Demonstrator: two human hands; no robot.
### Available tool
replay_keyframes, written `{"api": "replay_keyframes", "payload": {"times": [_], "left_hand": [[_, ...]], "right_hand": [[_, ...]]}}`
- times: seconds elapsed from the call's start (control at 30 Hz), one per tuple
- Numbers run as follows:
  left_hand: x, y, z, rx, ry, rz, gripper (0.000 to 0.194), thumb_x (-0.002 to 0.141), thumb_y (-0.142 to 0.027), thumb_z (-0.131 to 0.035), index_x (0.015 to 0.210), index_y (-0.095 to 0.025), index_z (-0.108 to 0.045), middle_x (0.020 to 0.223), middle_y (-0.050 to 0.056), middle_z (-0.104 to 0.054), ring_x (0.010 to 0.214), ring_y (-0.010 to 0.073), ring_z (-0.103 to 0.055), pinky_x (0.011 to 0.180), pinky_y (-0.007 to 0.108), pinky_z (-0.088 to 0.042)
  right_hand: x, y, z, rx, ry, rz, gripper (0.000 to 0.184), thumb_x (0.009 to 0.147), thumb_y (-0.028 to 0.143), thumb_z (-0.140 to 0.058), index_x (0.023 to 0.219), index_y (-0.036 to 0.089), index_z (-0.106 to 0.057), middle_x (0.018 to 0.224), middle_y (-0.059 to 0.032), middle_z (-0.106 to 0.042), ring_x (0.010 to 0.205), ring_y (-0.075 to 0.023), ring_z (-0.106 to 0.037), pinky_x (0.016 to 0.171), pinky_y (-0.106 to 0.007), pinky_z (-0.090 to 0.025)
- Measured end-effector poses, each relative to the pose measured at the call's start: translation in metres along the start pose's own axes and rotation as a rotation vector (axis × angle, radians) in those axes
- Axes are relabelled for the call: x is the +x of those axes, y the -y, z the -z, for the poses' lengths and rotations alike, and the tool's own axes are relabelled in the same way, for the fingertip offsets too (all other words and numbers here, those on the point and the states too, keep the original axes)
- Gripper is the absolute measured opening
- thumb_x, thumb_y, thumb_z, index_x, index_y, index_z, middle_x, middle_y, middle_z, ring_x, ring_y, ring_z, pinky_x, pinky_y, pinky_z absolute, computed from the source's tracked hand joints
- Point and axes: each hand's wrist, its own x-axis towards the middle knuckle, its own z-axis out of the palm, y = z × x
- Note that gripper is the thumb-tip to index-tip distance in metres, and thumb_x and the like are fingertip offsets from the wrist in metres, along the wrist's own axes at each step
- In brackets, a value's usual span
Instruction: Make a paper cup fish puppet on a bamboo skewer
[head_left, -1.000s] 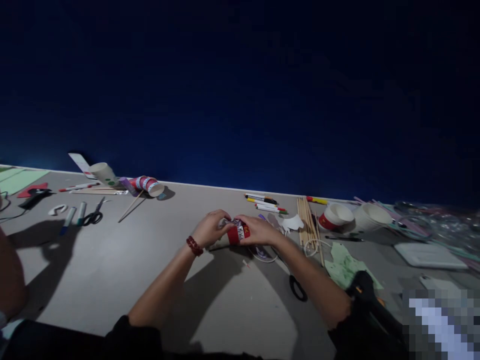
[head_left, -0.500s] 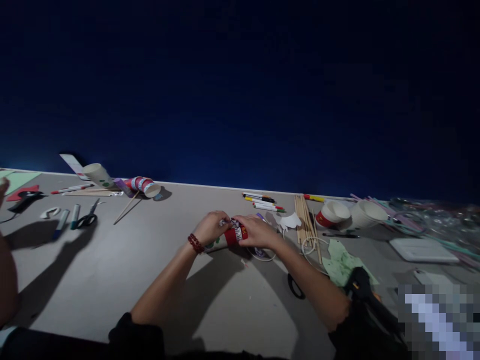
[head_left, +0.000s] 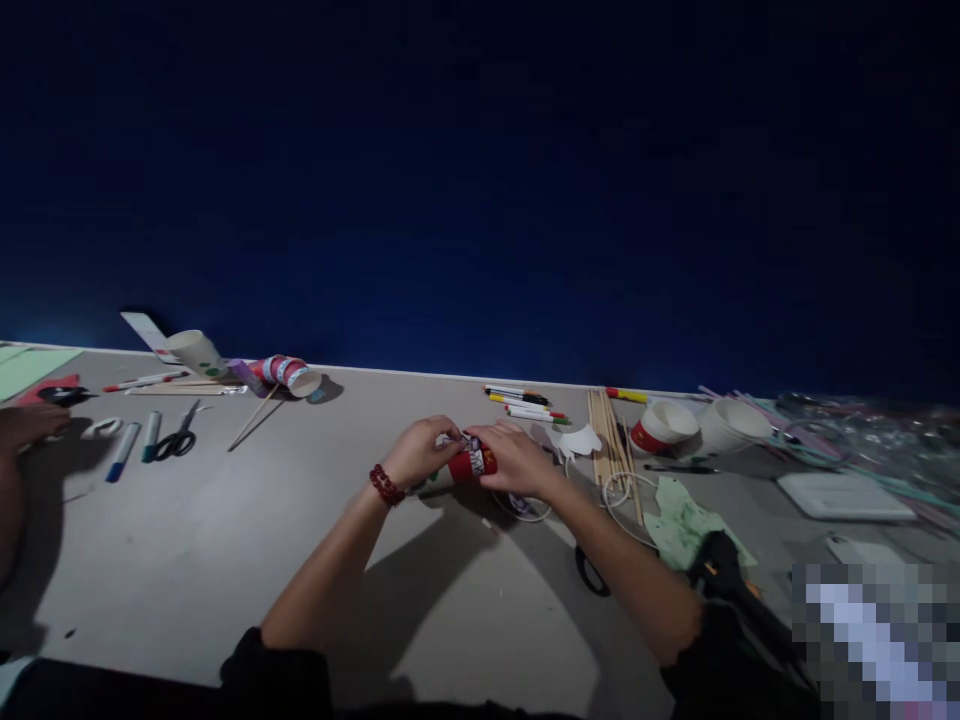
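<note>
A red paper cup (head_left: 472,464) with a patterned band lies on its side on the grey table (head_left: 225,540), held between both my hands. My left hand (head_left: 418,452), with a red bead bracelet at the wrist, curls its fingers round the cup's left end. My right hand (head_left: 516,458) grips the right end, thumb on top. A white cord loop (head_left: 525,510) lies just under my right hand.
Markers (head_left: 525,405), wooden sticks (head_left: 609,440), two cups (head_left: 664,428), green paper (head_left: 686,525) and a glue gun (head_left: 724,575) lie to the right. Black scissors (head_left: 589,572) sit near my right forearm. Far left: scissors (head_left: 178,438), pens (head_left: 124,450), decorated cups (head_left: 289,372), another person's hand (head_left: 26,425).
My hands have turned the cup slightly and closed tighter on it. The other person's hand at the far left has come down onto the table near the pens.
</note>
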Motion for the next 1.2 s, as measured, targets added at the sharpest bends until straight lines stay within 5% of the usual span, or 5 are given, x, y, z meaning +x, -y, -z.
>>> {"api": "replay_keyframes", "payload": {"times": [0.47, 1.2], "left_hand": [[-0.002, -0.024, 0.015, -0.002, -0.075, -0.122, 0.005, 0.086, -0.018, -0.061, 0.081, -0.020, -0.064, 0.084, 0.003, -0.070, 0.080, 0.0180, -0.065, 0.078, 0.029, -0.050], [-0.004, -0.043, 0.022, -0.070, -0.065, -0.148, 0.005, 0.084, -0.016, -0.061, 0.081, -0.019, -0.064, 0.095, 0.006, -0.073, 0.087, 0.0189, -0.067, 0.084, 0.030, -0.052]], "right_hand": [[-0.005, 0.017, 0.020, -0.048, -0.134, 0.060, 0.069, 0.069, 0.023, -0.072, 0.134, 0.017, -0.050, 0.125, -0.0148, -0.067, 0.116, -0.0317, -0.061, 0.114, -0.054, -0.027], [-0.013, 0.024, 0.031, -0.107, -0.170, 0.124, 0.072, 0.067, 0.016, -0.066, 0.136, 0.018, -0.048, 0.125, -0.0140, -0.067, 0.113, -0.0317, -0.060, 0.115, -0.057, -0.024]]}}
